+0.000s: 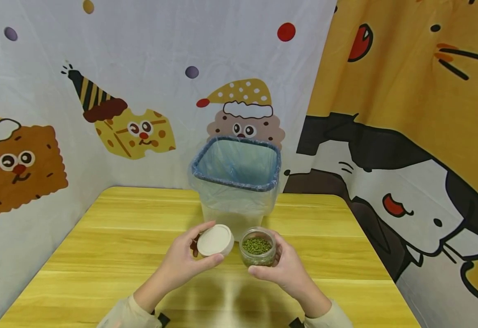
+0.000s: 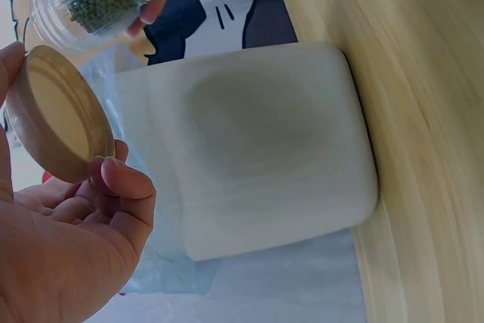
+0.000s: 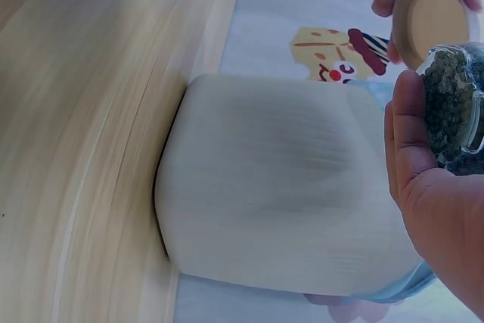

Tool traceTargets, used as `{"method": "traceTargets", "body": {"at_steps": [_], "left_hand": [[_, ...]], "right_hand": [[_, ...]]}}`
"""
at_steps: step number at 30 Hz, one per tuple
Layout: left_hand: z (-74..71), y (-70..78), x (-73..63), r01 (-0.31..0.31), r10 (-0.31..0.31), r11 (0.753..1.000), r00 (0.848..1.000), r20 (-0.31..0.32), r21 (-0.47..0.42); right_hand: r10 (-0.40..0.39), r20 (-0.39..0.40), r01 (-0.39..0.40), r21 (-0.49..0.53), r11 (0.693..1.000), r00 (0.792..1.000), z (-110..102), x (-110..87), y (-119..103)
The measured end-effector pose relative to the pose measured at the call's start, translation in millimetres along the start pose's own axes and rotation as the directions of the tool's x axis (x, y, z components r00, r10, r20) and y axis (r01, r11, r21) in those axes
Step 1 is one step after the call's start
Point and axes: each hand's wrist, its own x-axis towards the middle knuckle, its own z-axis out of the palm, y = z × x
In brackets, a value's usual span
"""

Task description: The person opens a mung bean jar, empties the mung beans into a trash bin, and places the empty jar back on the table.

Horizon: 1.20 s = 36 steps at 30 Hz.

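Note:
A round cream-coloured lid [image 1: 215, 240] is held by its edge in my left hand [image 1: 184, 258]; the left wrist view shows the lid's hollow underside [image 2: 64, 107]. To its right, my right hand [image 1: 285, 264] grips a clear jar [image 1: 258, 259] of green beans [image 1: 257, 246], which look like mung beans. The jar's mouth is uncovered, and lid and jar are a small gap apart. Both are held above the table, in front of a bin [image 1: 232, 214]. In the right wrist view the fingers [image 3: 411, 122] curl around the jar's side.
The pale bin stands upright at the table's far side, lined with a translucent blue bag [image 1: 239, 159] folded over its rim. Under it is a yellow wood-grain table [image 1: 140, 218]. Behind hangs a printed cloth [image 1: 148, 54] with cartoon figures.

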Motion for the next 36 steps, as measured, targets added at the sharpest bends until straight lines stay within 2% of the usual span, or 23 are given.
{"method": "traceTargets", "body": {"at_steps": [6,11,17,21,27,36], "left_hand": [[-3.7,-10.6,-4.4,0.028,-0.028,0.997,1.0,-0.007,0.073],[-7.2,-20.1,-10.4,0.02,-0.019,0.991,1.0,-0.013,0.136],[-11.7,-30.1,-15.7,0.002,0.007,0.969,0.999,-0.036,0.248],[-16.0,-37.7,-17.7,0.019,-0.005,0.955,0.999,-0.049,0.295],[-23.4,-47.4,-20.4,0.051,-0.03,0.945,0.997,-0.07,0.324],[-31.8,-56.0,-23.9,0.07,-0.041,0.936,0.995,-0.091,0.344]], "right_hand": [[-0.003,-0.005,0.003,0.0,1.0,1.0,-2.2,-1.6,0.1],[0.018,-0.02,-0.018,-0.004,1.0,1.0,-3.6,-2.5,-0.4],[0.032,-0.032,-0.033,-0.004,0.999,0.999,-5.8,-3.0,-1.3],[0.037,-0.041,-0.037,-0.011,0.999,0.998,-7.6,-3.5,-1.0],[0.024,-0.047,-0.026,-0.03,0.999,0.999,-12.4,-4.8,0.7],[0.047,-0.086,-0.051,-0.042,0.998,0.995,-16.7,-6.7,-0.2]]}}
